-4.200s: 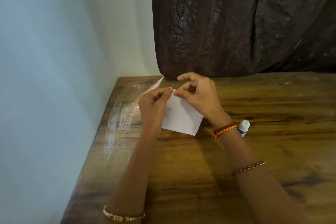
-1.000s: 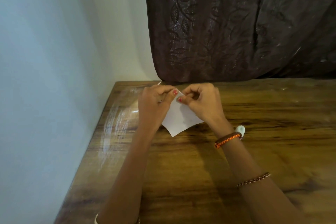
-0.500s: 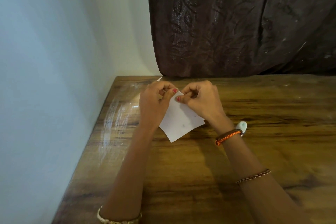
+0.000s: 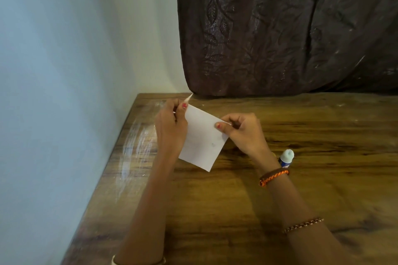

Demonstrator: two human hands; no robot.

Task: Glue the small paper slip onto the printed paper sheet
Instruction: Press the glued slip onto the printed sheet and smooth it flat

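Observation:
A white paper sheet [image 4: 202, 142] is held tilted just above the wooden table, blank side toward me with faint print showing through. My left hand [image 4: 171, 129] pinches its top left corner, and a thin pale slip [image 4: 189, 98] sticks up from those fingers. My right hand [image 4: 241, 131] pinches the sheet's right edge between thumb and fingers. Just right of my right wrist, a glue stick [image 4: 286, 158] with a white cap lies on the table.
The wooden table [image 4: 215, 211] butts against a pale wall [image 4: 64, 92] on the left. A dark brown curtain [image 4: 280, 28] hangs at the back, reaching the tabletop. Shiny smears mark the table's left side [image 4: 137, 146].
My hands have moved apart along the sheet's top edge: the left hand to the top left corner, the right hand out to the right edge. The sheet now hangs spread wider between them.

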